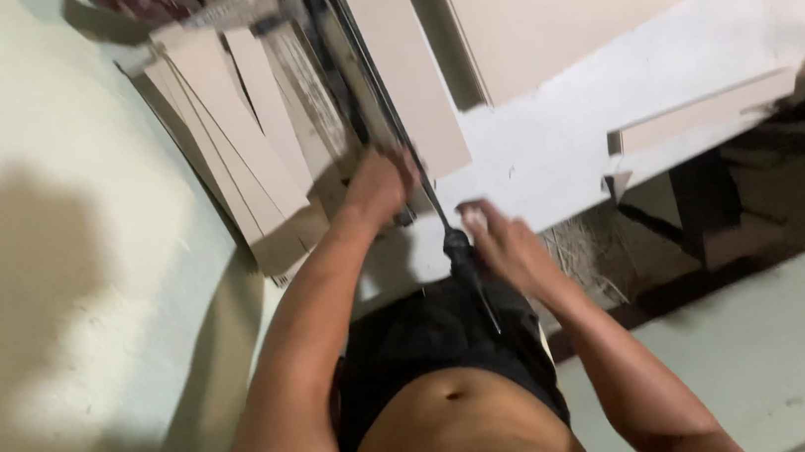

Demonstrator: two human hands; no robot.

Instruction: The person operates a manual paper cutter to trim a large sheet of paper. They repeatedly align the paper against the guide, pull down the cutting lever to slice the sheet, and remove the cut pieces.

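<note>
A manual tile cutter [347, 72] with dark rails lies on a white worktop [553, 140], running away from me. A long beige tile strip [406, 66] lies along its right side. My left hand [380, 183] is at the near end of the cutter, its fingers curled over the frame. The cutter's lever ends in a black grip [459, 250] that points toward my waist. My right hand [506, 243] is blurred and right beside that grip, touching it or nearly so. I cannot make out whether its fingers are around the grip.
Several cut beige tile strips [232, 124] are fanned out left of the cutter, against a pale wall [25, 146]. A large beige tile [599, 6] covers the far right of the worktop, with a narrow strip [700, 113] at its edge. Dark supports [710, 214] and pale floor [785, 355] lie below right.
</note>
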